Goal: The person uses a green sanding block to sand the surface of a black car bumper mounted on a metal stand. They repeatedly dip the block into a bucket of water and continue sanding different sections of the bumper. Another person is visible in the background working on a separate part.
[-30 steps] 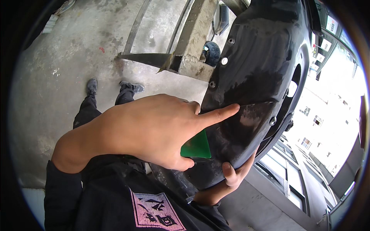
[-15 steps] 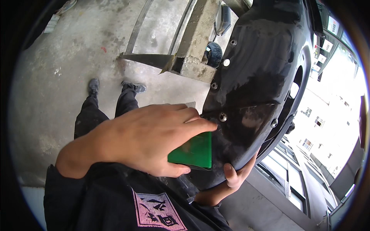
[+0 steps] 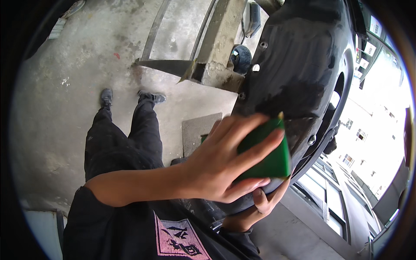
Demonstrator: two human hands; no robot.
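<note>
My left hand [image 3: 216, 158] grips a green sanding block [image 3: 269, 164] and presses it against the near part of a glossy black car bumper [image 3: 299, 54]. Its fingers spread over the top of the block, with the thumb along the lower side. A thin tan corner sticks out at the block's upper edge. My right hand [image 3: 263, 203] holds the bumper's lower right end, thumb on the near face. The other fingers are hidden behind that edge. Dull, smeared patches and round fasteners show on the bumper.
A worn, pale beam [image 3: 220, 47] and a dark metal bar [image 3: 167, 66] stand beyond my feet. Next to the beam is a dark round container [image 3: 241, 58]. A grey mat [image 3: 197, 130] lies on the concrete floor [image 3: 65, 117]. Windows [image 3: 320, 195] line the right.
My left hand has slid the sanding block right and farther up the bumper, tilting it. The grey mat and more of my legs now show. My right hand stays at the bumper's edge.
</note>
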